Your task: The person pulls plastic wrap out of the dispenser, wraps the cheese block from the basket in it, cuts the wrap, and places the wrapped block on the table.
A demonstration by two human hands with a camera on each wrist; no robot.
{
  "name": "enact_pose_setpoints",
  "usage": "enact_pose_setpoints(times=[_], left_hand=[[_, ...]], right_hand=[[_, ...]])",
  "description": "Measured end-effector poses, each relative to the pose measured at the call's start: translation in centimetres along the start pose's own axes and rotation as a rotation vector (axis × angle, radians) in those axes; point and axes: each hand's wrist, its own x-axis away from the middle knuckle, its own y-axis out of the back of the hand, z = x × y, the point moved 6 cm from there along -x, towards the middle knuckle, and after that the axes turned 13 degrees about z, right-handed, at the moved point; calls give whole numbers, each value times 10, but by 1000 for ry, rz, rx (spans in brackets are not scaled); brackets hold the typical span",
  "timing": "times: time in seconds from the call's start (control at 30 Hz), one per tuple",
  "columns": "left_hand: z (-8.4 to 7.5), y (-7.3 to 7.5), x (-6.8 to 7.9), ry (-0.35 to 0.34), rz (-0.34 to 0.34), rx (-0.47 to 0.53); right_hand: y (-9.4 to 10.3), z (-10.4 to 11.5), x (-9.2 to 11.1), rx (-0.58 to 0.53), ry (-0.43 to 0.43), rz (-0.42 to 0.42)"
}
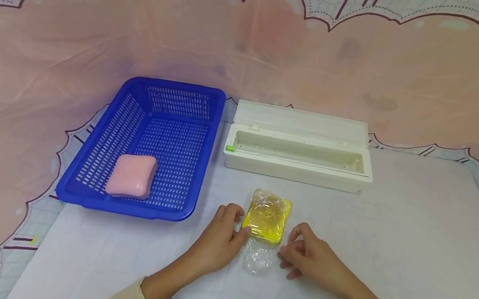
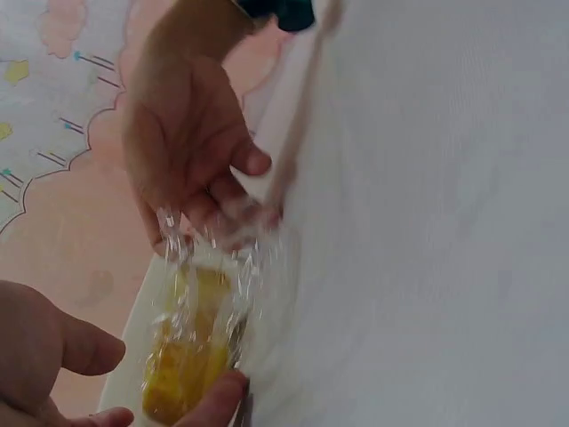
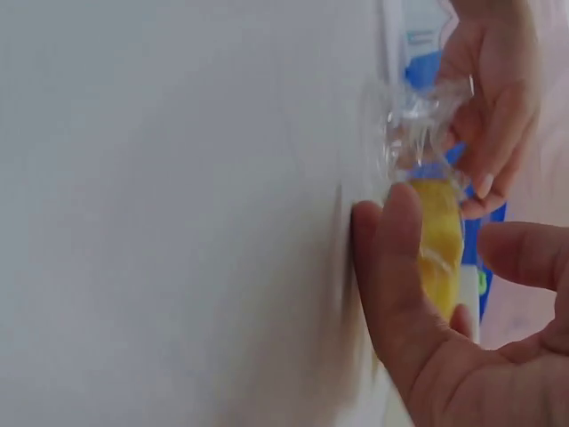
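Observation:
A yellow bar (image 1: 267, 217), which looks like soap, lies on the white-covered table loosely covered in clear plastic wrap (image 1: 257, 258) that bunches out at its near end. My left hand (image 1: 222, 235) is at the bar's left side, thumb right at its edge and fingers loosely bent. On the other side, my right hand (image 1: 313, 258) stands a little apart from the bar, thumb and fingers spread with nothing between them. The right wrist view shows that gap between right thumb (image 3: 524, 253) and fingers, with the wrapped bar beyond.
To the left stands a blue plastic basket (image 1: 207, 165) with a pink bar of soap (image 1: 132, 176) inside. Behind the yellow bar is a long white box (image 1: 294, 173) with its lid (image 1: 302, 123) raised. A patterned peach cloth (image 1: 327, 69) hangs at the back.

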Motion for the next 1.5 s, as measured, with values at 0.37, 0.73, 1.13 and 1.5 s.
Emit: enact_pose_setpoints(times=[0.37, 0.73, 1.13, 1.5], left_hand=[[-16, -20, 19, -104, 108, 231], [-32, -10, 11, -372, -94, -304], [-31, -2, -12, -346, -134, -321], [-25, 4, -25, -291, -245, -216]], right_hand=[[-7, 5, 9, -80, 102, -26], [-8, 37, 12, 790, 389, -395], [4, 38, -1, 792, 394, -386], [3, 41, -3, 918, 513, -396]])
